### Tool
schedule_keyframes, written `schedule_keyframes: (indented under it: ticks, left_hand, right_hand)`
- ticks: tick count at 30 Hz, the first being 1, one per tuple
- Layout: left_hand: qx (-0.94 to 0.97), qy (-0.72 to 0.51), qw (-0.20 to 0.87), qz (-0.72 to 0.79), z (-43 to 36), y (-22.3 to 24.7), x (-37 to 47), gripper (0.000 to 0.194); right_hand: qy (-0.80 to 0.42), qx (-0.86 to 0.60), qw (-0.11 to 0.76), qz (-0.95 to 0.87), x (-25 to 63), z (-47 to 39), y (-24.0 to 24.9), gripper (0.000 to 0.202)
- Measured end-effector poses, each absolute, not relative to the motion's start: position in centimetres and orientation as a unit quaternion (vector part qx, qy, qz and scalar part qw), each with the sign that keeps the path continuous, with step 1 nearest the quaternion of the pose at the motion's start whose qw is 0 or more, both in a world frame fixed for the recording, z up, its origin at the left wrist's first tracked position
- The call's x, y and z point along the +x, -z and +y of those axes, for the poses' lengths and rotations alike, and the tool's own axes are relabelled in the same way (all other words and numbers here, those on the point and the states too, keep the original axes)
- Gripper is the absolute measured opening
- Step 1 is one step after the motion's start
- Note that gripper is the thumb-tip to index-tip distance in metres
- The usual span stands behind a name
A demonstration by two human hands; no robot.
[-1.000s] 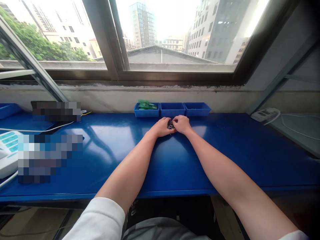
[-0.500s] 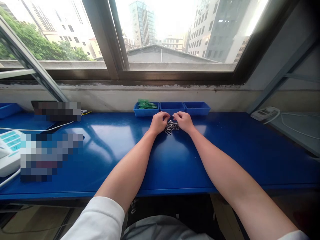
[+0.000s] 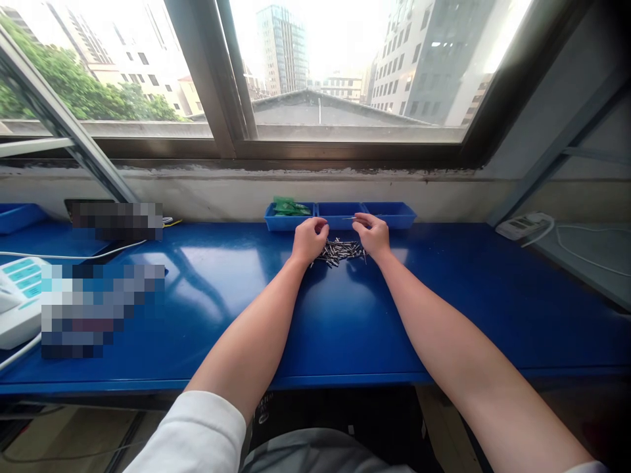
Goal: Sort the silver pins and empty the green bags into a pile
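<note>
A heap of small slender metal pieces (image 3: pixel 340 251), too small to name surely, lies on the blue tabletop between my hands. My right hand (image 3: pixel 373 234) is raised at the heap's right side. Its thumb and fingertips pinch one thin metal pin (image 3: pixel 349 218), which points left in front of the middle blue bin. At the heap's left edge, my left hand (image 3: pixel 308 238) has its fingers curled in toward the thumb. Whatever it may hold is hidden.
Behind my hands stand three joined blue bins (image 3: pixel 340 209); the left one holds green packets (image 3: pixel 290 207). A white power strip (image 3: pixel 525 225) lies at the right. On the left are a white device (image 3: pixel 22 299), blurred items, cables and another blue tray (image 3: pixel 20 215).
My hands have moved apart from above the heap. The right went right and slightly up with the metal pin; the left shifted slightly left. More of the heap shows.
</note>
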State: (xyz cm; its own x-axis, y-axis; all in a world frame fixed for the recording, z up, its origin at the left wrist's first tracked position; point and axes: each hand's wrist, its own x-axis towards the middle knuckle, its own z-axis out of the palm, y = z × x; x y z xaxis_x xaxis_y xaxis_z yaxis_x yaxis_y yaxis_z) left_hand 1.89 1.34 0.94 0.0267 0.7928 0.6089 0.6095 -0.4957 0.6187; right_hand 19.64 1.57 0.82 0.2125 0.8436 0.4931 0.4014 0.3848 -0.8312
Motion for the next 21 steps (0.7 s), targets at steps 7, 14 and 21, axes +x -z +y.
schedule_keyframes:
  ticks: [7, 14, 21]
  left_hand:
    - [0.633, -0.451, 0.095, 0.622, 1.9, -1.3, 0.2, 0.019]
    - [0.623, -0.371, 0.126, 0.677, 2.1, -1.3, -0.7, 0.020]
    - [0.614, -0.304, 0.095, 0.722, 1.9, -0.8, -0.8, 0.020]
  right_hand:
    - [-0.023, -0.682, 0.454, -0.573, 22.2, 2.0, -0.9, 0.056]
    - [-0.033, -0.681, 0.422, -0.597, 22.7, 2.8, 0.1, 0.066]
    - [-0.035, -0.585, 0.405, -0.702, 20.9, 2.2, 0.0, 0.020]
